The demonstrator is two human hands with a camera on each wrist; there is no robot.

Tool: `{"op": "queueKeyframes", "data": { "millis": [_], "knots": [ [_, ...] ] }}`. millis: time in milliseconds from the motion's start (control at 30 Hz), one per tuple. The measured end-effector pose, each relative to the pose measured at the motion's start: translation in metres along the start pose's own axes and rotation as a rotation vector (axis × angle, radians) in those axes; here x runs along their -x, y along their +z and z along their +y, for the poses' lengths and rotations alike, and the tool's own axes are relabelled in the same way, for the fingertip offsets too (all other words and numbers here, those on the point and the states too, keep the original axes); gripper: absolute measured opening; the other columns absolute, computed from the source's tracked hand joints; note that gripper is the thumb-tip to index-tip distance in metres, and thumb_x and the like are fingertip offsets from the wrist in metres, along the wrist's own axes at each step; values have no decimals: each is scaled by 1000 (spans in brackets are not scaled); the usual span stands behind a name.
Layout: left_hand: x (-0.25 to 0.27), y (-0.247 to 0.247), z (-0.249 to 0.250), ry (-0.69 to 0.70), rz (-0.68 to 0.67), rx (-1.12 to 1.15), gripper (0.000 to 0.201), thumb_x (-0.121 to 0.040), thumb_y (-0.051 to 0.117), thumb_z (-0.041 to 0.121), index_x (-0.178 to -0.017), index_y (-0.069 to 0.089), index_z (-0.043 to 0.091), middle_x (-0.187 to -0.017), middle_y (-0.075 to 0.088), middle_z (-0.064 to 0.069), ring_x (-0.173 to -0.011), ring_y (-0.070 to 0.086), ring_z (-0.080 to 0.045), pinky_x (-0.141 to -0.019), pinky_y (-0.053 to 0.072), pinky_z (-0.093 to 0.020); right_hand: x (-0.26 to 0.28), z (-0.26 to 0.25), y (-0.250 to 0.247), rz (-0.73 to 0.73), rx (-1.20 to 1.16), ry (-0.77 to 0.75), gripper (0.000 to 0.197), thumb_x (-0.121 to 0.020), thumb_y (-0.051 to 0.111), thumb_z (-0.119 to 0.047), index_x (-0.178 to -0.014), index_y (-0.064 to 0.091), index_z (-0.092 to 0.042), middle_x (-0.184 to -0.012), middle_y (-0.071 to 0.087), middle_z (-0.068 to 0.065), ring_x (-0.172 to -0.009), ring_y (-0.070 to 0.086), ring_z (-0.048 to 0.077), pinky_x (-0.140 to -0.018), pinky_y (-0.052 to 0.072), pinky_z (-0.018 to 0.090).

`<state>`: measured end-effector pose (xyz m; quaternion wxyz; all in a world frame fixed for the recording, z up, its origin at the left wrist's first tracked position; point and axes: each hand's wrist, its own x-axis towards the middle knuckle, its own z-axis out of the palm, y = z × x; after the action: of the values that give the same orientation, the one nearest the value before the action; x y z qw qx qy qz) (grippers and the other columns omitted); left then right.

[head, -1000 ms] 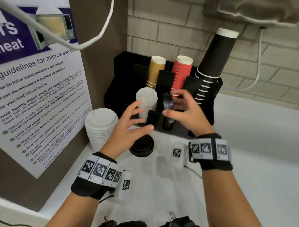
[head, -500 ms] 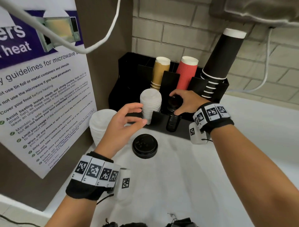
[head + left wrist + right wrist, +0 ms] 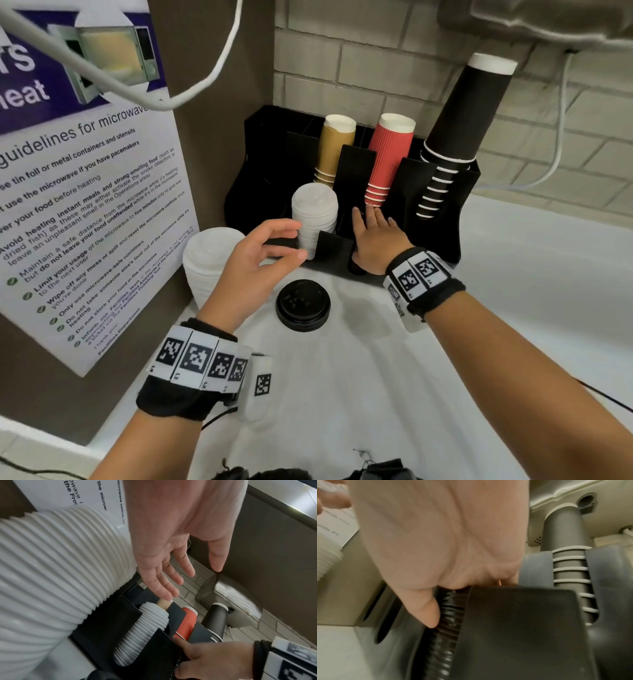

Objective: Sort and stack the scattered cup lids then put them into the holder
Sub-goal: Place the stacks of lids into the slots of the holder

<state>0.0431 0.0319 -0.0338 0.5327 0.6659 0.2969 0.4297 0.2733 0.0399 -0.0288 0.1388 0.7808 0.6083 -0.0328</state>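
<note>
Fingers (image 3: 371, 214) of the right hand (image 3: 376, 240) lie straight and flat on the black lids in the holder (image 3: 435, 212), pressing them down into a front slot; this looks like the seating step. Just left of them a white lid stack (image 3: 314, 212) sits in the neighbouring slot. The left hand (image 3: 253, 263) hovers loosely curved and empty. Beneath it a short black lid stack (image 3: 303, 305) waits on the bench (image 3: 513, 308), and to its left stands a larger white lid stack (image 3: 209, 260). The poster (image 3: 85, 205) reads "guidelines for microwave" and "Limit your usage".

From the left wrist, the left fingers (image 3: 164, 582) spread wide, holding nothing, the ribbed white lids alongside.

From the right wrist, the thumb (image 3: 426, 614) rests against the ribbed black lids (image 3: 448, 615) in their slot.

Next, I judge, the loose black stack needs gripping round its rim and carrying to the same slot.
</note>
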Motion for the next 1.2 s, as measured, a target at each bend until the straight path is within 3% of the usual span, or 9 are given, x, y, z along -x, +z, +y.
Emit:
{"op": "queueKeyframes", "data": {
  "millis": [233,300,367,467,567,767,967,1100,1200],
  "knots": [
    [3,-1,1,2,-8,4,32,-88,68,11,-110,63,33,-116,63,5,-90,66,-3,-84,50,-23,11,1,-18,-44,-63,-22,105,-87,63,-37,-151,-15,-8,-158,-17,18,-148,-12,29,-120,0,46],
    [3,-3,3,13,-2,12,31,-88,68,11,-109,63,33,-114,63,5,-90,66,-3,-84,51,-23,20,-1,-22,169,-155,-142,97,-84,65,-30,-153,-1,-9,-160,-3,17,-148,-2,31,-120,8,48],
    [3,-5,3,22,3,26,30,-88,68,12,-110,63,32,-113,64,4,-90,65,-3,-85,52,-24,31,-16,-23,347,-273,-331,75,-82,64,-24,-147,30,-10,-147,31,17,-136,31,34,-110,31,48],
    [3,-5,3,32,3,26,30,-88,67,11,-110,63,32,-113,64,3,-92,64,-3,-82,51,-23,39,-47,-8,86,-344,-518,55,-83,66,-33,-134,50,-19,-127,49,9,-116,49,27,-96,45,44],
    [4,-4,3,28,-12,22,30,-88,70,15,-109,63,35,-113,64,3,-94,64,-5,-80,53,-22,35,-72,14,-199,-194,-443,86,-75,71,-55,-147,29,-33,-142,35,9,-129,38,31,-103,42,44],
    [7,0,1,23,-21,7,29,-89,68,11,-107,64,33,-109,64,7,-91,65,-2,-82,51,-19,24,-88,34,-267,-150,-335,88,-70,76,-52,-142,27,-43,-130,35,12,-120,43,36,-90,47,43],
    [6,-1,-6,-1,-21,-51,37,-86,72,14,-115,60,33,-119,60,8,-107,61,-9,-86,49,-20,37,-51,24,-97,-733,-340,69,-70,80,-32,-128,44,-38,-116,49,5,-109,52,23,-90,50,35],
    [6,5,-14,-64,-185,-43,86,-64,86,35,-137,41,45,-140,45,13,-126,50,-6,-94,47,-26,68,-33,8,56,-1335,-411,57,-76,76,-16,-123,53,-39,-107,61,-5,-94,62,7,-75,52,23],
    [7,14,-15,-3,-280,87,96,-61,91,30,-140,39,46,-136,48,19,-124,54,-8,-88,55,-31,89,-34,4,80,-1516,-429,58,-76,75,-16,-124,52,-39,-108,63,0,-97,65,13,-74,55,26]
  ]
}}
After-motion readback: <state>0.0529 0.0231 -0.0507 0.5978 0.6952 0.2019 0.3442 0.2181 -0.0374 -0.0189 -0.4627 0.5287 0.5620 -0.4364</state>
